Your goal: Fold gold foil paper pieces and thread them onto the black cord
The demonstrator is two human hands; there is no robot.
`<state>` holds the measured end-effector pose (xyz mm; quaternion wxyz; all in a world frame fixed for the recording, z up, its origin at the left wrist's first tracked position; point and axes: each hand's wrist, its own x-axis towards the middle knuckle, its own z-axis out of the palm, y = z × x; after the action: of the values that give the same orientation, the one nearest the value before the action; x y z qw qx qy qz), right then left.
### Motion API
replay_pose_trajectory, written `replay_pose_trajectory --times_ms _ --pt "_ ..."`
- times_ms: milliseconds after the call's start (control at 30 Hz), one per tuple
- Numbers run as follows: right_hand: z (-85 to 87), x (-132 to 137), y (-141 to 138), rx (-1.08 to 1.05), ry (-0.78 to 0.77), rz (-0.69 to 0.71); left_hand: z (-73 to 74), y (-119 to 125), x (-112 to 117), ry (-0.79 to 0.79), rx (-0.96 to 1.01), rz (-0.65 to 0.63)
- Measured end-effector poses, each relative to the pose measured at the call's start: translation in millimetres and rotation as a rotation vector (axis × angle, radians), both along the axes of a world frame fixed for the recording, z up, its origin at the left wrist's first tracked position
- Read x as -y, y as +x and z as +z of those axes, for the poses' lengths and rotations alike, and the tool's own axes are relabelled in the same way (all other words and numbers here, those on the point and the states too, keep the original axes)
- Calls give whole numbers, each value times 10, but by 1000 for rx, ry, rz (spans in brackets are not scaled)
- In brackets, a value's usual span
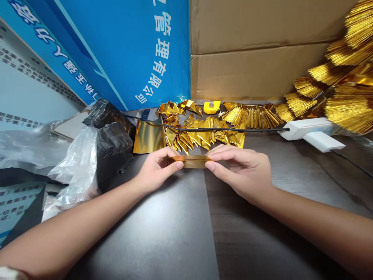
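A narrow strip of folded gold foil paper is stretched level between my two hands, above the dark table. My left hand pinches its left end between thumb and fingers. At the right end, my right hand grips it the same way. Just beyond my hands lies a pile of pointed, folded gold foil pieces. Left of that pile is a stack of flat gold foil sheets, close to my left fingers.
A yellow tape measure and a pleated gold foil fan sit at the back. A black cable crosses to a white power strip. Plastic bags crowd the left; more gold fans rise right. Blue board and cardboard stand behind.
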<state>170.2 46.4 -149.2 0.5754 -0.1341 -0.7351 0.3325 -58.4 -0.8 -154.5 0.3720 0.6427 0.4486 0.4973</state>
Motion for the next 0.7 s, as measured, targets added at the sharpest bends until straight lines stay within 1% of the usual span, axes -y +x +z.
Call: replay_pose_trajectory --times_ms 167,367,533,700 --pt "21 50 13 11 -17 44 -6 -8 -4 32 -2 -32" --pt "63 89 17 1 43 112 -1 -9 -8 67 -31 -75" --pt "79 106 23 10 68 109 -2 -12 -4 70 -42 -79" --pt "74 109 24 15 61 95 11 -14 5 39 -60 -86"
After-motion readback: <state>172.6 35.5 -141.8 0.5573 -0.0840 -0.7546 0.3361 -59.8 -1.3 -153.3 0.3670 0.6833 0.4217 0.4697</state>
